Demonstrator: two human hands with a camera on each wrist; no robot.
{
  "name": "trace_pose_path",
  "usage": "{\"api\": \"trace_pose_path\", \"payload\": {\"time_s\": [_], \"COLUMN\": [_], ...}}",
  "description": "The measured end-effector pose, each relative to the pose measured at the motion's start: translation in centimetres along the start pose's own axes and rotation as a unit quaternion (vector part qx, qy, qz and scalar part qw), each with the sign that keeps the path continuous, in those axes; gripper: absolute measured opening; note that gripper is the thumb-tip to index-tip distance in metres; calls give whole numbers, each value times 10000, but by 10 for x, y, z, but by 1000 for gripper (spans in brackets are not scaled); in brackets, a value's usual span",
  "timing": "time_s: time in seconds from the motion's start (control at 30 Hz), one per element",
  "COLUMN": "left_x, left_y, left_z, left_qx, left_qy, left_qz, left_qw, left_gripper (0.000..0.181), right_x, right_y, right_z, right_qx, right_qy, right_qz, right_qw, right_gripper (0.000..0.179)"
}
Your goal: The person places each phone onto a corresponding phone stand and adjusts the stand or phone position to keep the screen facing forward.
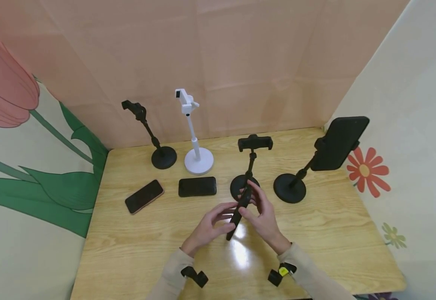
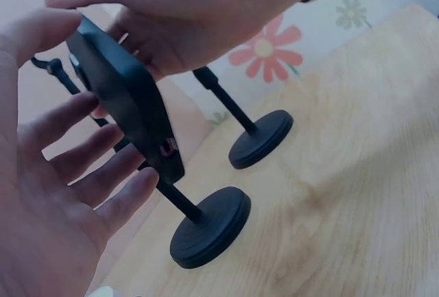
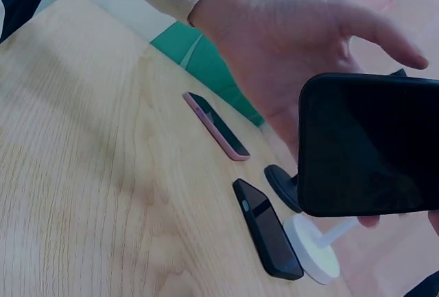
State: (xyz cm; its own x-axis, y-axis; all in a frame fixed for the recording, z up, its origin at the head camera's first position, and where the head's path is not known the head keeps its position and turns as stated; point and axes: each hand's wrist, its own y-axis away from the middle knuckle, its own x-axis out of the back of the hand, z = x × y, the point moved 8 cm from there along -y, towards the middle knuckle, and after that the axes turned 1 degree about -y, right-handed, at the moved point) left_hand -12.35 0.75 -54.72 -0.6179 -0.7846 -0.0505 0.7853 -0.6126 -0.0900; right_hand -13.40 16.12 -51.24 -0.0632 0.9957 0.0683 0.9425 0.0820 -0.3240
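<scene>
Between my two hands a black phone [image 1: 237, 217] is held on edge above the table, its dark screen [image 3: 374, 146] filling part of the right wrist view. My left hand [image 1: 207, 228] holds it with the thumb on one side and the spread fingers on the other. From the opposite side, my right hand [image 1: 265, 216] grips its upper part with thumb and fingers. Just beyond stands a black phone stand [image 1: 255, 143] with a bare clamp, its round base [image 2: 211, 232] partly hidden by phone and hand in the head view.
At right, another black stand [image 1: 290, 188] carries a phone [image 1: 339, 143]. Behind on the left are a black stand [image 1: 164, 157] and a white stand [image 1: 199, 161]. A pink-edged phone [image 1: 144, 196] and a black phone [image 1: 197, 186] lie flat on the wooden table [image 1: 128, 258].
</scene>
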Motion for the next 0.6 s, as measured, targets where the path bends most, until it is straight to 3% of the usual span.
{"api": "trace_pose_path", "payload": {"time_s": [0.27,0.47,0.6], "left_x": [8,22,32], "left_y": [-7,-18,-28], "left_z": [13,31,48], "left_qx": [-207,-245,-488], "left_qy": [-265,-730,-868], "left_qz": [250,755,1174], "left_qw": [9991,9942,9881], "left_gripper": [49,44,39], "right_x": [7,10,11], "right_y": [1,3,4], "right_z": [2,2,2], "right_qx": [73,275,393], "right_qy": [134,255,275], "right_qz": [17,27,31], "right_qw": [9999,9993,9988], "right_gripper": [77,81,83]}}
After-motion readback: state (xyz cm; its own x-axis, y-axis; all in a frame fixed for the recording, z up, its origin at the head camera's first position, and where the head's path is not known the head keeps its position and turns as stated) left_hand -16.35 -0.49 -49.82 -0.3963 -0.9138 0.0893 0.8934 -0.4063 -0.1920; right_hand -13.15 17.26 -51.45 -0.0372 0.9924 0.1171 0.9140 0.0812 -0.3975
